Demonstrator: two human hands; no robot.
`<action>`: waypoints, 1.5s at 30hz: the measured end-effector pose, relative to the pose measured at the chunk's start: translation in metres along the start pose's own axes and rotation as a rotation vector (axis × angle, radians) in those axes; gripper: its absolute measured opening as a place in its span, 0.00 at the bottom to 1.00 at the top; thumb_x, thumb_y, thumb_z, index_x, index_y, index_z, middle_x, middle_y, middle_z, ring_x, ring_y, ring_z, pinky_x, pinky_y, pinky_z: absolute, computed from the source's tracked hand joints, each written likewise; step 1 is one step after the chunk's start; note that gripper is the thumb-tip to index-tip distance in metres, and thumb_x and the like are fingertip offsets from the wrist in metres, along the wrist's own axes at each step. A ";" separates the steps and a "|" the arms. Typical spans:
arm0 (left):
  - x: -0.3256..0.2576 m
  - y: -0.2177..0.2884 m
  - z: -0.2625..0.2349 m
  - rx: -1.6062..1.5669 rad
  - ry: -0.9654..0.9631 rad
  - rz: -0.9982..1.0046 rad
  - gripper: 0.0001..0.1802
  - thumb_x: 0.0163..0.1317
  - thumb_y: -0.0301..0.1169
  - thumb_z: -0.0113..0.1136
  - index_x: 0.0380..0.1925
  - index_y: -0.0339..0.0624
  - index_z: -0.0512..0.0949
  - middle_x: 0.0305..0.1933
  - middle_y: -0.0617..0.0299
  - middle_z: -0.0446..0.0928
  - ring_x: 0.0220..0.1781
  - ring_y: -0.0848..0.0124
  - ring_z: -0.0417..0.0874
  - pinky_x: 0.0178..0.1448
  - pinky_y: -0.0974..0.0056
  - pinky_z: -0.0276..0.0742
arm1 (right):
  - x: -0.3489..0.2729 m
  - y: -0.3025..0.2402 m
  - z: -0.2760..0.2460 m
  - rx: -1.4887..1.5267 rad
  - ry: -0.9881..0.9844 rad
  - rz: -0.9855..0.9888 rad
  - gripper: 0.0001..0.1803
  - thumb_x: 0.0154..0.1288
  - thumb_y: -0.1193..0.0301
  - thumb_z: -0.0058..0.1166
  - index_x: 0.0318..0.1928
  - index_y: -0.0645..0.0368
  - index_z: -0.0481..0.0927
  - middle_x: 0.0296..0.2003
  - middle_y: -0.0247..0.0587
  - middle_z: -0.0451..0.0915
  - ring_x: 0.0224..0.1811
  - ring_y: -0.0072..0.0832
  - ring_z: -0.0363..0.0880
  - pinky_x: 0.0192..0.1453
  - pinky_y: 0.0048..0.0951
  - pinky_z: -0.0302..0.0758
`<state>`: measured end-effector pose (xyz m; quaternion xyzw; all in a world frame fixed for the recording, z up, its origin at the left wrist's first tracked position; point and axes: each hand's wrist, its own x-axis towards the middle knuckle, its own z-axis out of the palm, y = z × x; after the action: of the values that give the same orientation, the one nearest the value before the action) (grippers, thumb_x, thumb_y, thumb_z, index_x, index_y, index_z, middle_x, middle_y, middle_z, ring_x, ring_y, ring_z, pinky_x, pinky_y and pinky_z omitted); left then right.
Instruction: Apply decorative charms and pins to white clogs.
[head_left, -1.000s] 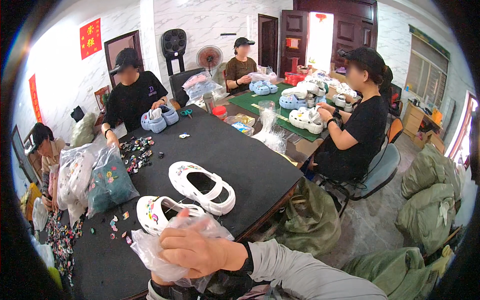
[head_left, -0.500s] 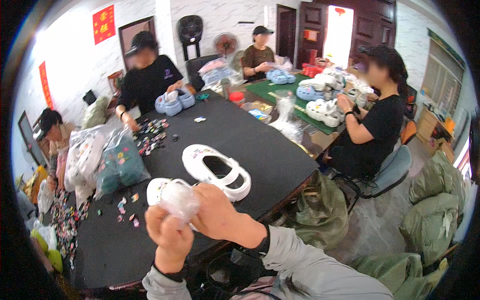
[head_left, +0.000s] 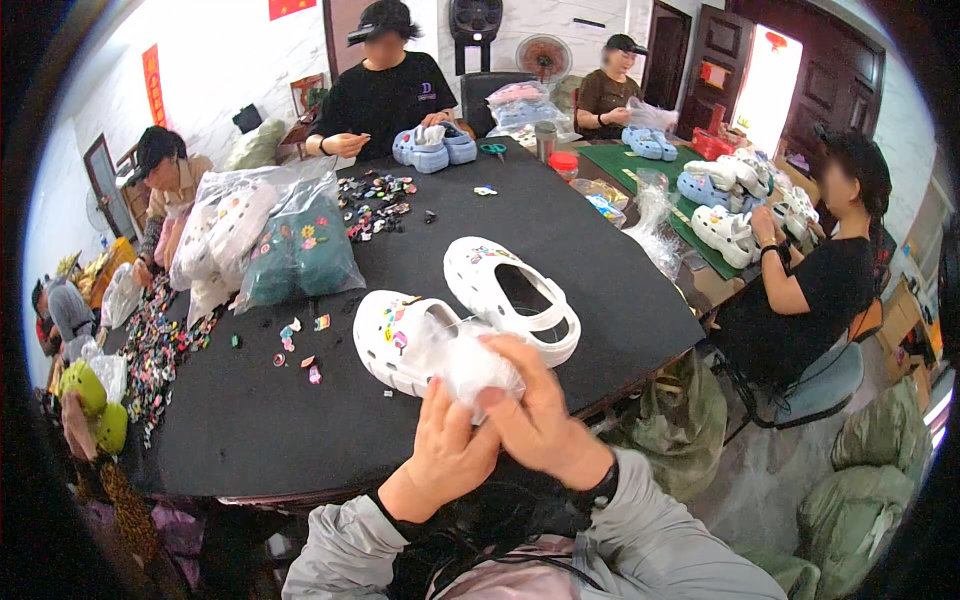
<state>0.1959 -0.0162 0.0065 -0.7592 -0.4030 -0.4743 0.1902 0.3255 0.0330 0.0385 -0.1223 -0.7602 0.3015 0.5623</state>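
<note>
The left hand (head_left: 452,455) and right hand (head_left: 548,428) grasp crumpled plastic (head_left: 472,368) over the near clog (head_left: 374,338); beside it on the tabletop (head_left: 270,440) lies the far clog (head_left: 474,284). Both carry charms (head_left: 399,326), seemingly finished; neither is bagged.

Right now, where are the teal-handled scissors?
In the head view, above centre, the scissors lie on the black table, just right of the pale blue clogs, near the far edge.

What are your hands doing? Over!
Left hand and right hand gripping crumpled plastic. White clogs on table. Plastic hides part of near clog.
</note>
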 end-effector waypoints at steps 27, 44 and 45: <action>0.030 -0.044 0.061 -0.095 -0.528 -0.181 0.17 0.51 0.36 0.65 0.41 0.43 0.79 0.47 0.56 0.77 0.54 0.56 0.75 0.54 0.56 0.77 | 0.097 0.115 -0.068 -1.146 -0.757 0.111 0.11 0.56 0.71 0.52 0.38 0.64 0.77 0.35 0.55 0.81 0.36 0.49 0.83 0.40 0.46 0.79; 0.005 -0.040 0.036 -0.206 0.034 -0.117 0.13 0.41 0.27 0.68 0.30 0.45 0.77 0.40 0.59 0.76 0.45 0.57 0.79 0.49 0.55 0.74 | 0.063 0.091 -0.020 -0.906 -0.498 0.652 0.54 0.54 0.46 0.61 0.65 0.76 0.53 0.44 0.74 0.76 0.50 0.61 0.76 0.54 0.44 0.74; -0.001 -0.042 0.030 -0.148 0.037 -0.131 0.12 0.42 0.26 0.68 0.29 0.46 0.78 0.40 0.59 0.76 0.45 0.57 0.79 0.48 0.56 0.73 | 0.062 0.099 -0.020 -0.937 -0.451 0.581 0.56 0.52 0.44 0.62 0.64 0.79 0.53 0.43 0.74 0.77 0.48 0.59 0.78 0.52 0.44 0.75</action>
<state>0.1800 0.0290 -0.0125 -0.7344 -0.4122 -0.5280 0.1093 0.3079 0.1500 0.0313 -0.4935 -0.8483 0.0941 0.1675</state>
